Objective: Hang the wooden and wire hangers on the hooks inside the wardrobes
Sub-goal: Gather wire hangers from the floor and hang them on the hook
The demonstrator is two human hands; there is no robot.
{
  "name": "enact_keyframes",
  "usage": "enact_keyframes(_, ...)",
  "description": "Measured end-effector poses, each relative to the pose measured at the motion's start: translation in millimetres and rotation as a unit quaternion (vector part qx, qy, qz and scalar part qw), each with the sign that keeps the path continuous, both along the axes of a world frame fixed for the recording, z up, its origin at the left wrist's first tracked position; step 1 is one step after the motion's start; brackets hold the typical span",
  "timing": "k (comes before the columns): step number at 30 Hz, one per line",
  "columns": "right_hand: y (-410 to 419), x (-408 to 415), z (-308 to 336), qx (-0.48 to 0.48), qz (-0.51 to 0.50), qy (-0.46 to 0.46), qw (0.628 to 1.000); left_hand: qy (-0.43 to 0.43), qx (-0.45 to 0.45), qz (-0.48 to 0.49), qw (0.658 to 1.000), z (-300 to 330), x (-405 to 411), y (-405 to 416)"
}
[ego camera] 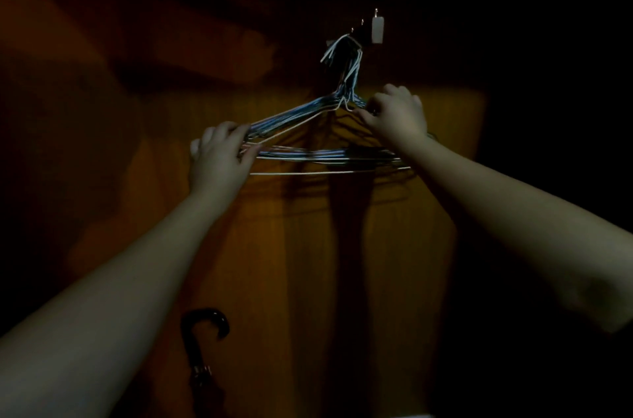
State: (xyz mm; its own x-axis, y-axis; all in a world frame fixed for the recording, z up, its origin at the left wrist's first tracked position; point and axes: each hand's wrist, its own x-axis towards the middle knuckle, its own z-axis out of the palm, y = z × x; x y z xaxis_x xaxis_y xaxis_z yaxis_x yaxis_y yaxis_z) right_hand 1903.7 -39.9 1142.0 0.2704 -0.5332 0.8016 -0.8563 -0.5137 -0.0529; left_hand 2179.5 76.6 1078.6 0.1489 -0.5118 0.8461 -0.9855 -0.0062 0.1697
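Note:
A bundle of several blue and white wire hangers (308, 155) hangs inside a dark wooden wardrobe, its hook ends (344, 51) gathered up at small metal hooks (361, 22) on the back wall. My left hand (221, 157) grips the bundle's left corner, fingers curled over the wires. My right hand (395, 111) pinches the wires on the right shoulder, just below the necks. The bundle's right corner is hidden behind my right wrist. No wooden hanger shows in this dim view.
A white adhesive hook pad (377, 28) sits beside the metal hooks. The wardrobe's orange-brown back panel (308, 246) lies behind the hangers. A dark umbrella with a curved handle (203, 328) stands at the bottom left. The surroundings are very dark.

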Motion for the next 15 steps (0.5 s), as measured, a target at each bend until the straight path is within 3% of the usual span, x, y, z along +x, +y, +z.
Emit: enact_keyframes(15, 4.4, 6.5, 2.4, 0.0, -0.023, -0.01, 1.0, -0.022, 0.068, 0.045, 0.996, 7.9, -1.7, 5.2)
